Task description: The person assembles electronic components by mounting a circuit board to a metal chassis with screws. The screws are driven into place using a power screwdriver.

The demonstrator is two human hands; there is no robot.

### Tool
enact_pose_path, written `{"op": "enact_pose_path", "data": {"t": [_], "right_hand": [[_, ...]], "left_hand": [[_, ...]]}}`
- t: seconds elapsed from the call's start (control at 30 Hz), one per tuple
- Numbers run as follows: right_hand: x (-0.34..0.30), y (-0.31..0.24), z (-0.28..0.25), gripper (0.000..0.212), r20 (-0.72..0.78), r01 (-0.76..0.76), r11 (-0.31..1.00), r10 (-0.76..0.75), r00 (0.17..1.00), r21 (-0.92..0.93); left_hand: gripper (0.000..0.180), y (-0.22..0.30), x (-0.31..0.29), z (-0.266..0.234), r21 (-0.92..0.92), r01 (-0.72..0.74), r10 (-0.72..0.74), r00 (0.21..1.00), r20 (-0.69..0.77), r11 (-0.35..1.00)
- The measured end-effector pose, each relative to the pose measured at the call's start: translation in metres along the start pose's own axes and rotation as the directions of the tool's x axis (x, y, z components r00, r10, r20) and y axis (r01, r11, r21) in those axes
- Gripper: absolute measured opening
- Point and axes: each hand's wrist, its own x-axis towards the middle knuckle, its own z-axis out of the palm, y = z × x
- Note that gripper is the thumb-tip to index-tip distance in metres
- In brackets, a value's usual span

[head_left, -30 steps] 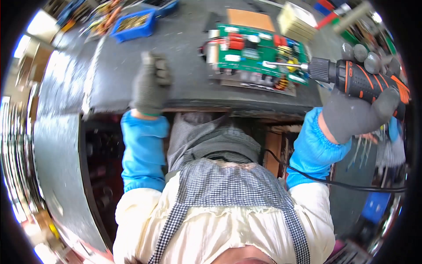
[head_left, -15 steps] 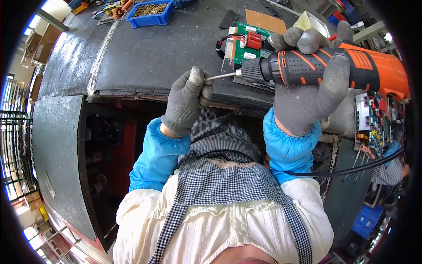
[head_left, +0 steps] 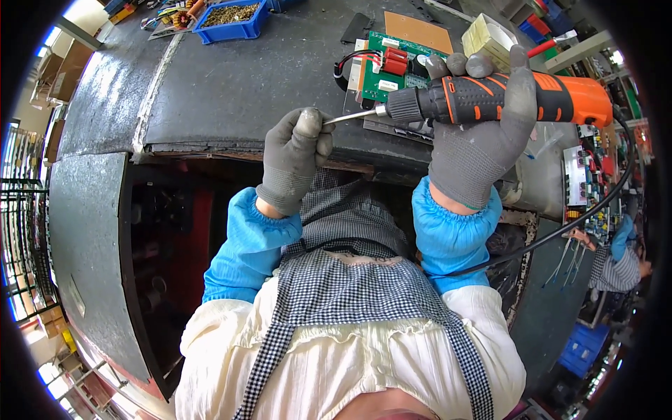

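Note:
In my gloved right hand [head_left: 483, 133] lies an orange and black electric screwdriver [head_left: 504, 98], thumb on one side and fingers on the other. Its long thin bit [head_left: 353, 115] points left. My gloved left hand [head_left: 297, 150] pinches at the bit's tip with thumb and forefinger; anything small held there, such as a screw, is hidden. Just behind the tool a green circuit board [head_left: 381, 66] with red capacitors [head_left: 395, 61] and black and red wires rests on the dark workbench [head_left: 231, 91].
At the back left stands a blue tray [head_left: 231, 29] of small brass-coloured pieces. A brown flat board [head_left: 418, 32] and an open cream box [head_left: 484, 38] are behind the circuit board. The tool's black cable [head_left: 588, 217] loops down the right. Another person [head_left: 619, 262] works at far right.
My right hand has shifted slightly left, and the screwdriver's rear end has swung up and away. The cable now shows curving from its back end. My left hand keeps its pinch at the tip.

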Motion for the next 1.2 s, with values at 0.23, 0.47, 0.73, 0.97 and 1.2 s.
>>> {"op": "enact_pose_path", "data": {"t": [0.23,0.47,0.73,0.97,1.2], "right_hand": [[0.006,0.001,-0.010,0.069,0.168,0.002,0.996,-0.017,0.986,0.094],[0.008,0.002,-0.016,0.053,-0.033,-0.060,0.998,0.061,0.998,0.033],[0.017,0.002,-0.019,0.055,-0.008,0.000,0.996,0.001,1.000,0.093],[0.033,-0.025,-0.041,0.066,0.067,0.144,0.964,-0.163,0.984,0.221],[0.039,-0.044,-0.049,0.073,0.090,0.241,0.962,-0.254,0.963,0.130]], "left_hand": [[0.046,-0.001,0.001,0.007,0.104,-0.046,0.048,0.999,-0.017,0.994],[0.048,-0.007,0.006,0.004,0.106,-0.165,0.165,0.986,0.007,0.981],[0.065,0.003,0.023,-0.004,-0.148,0.155,-0.158,0.987,-0.008,0.977],[0.050,0.030,0.130,-0.040,-0.075,0.185,-0.185,0.983,-0.003,0.980],[0.069,0.006,0.294,0.018,0.952,-0.011,-0.268,0.958,0.098,0.307]]}}
